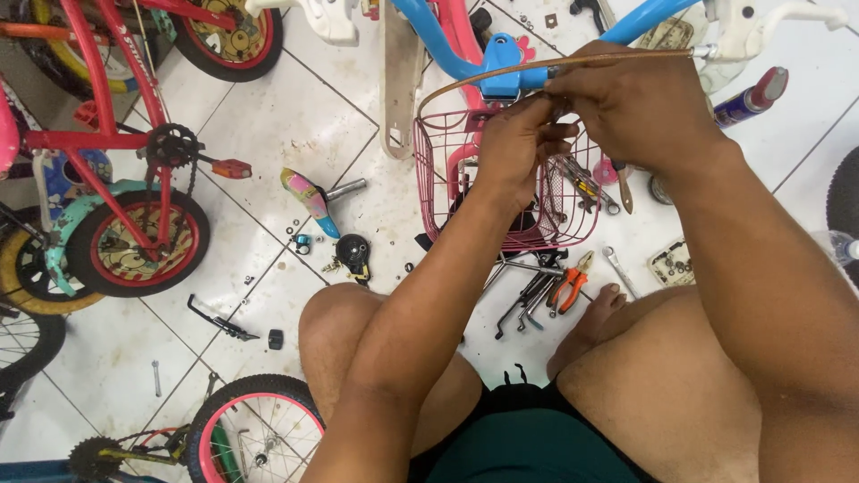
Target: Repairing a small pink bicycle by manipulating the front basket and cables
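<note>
1. Over the white tile floor (295, 134), a blue kids' bike frame (429, 40) carries a pink wire basket (447, 179).
2. Right hand (640, 107) pinches a brown cable (501, 73) above that basket.
3. Left hand (519, 148) closes its fingers around the cable's end, just beside the right.
4. Orange-handled pliers (571, 286) lie below.

Bicycle repair workshop: children's bikes (116, 170), scattered tools (546, 286) on tiled floor (295, 116)
</note>
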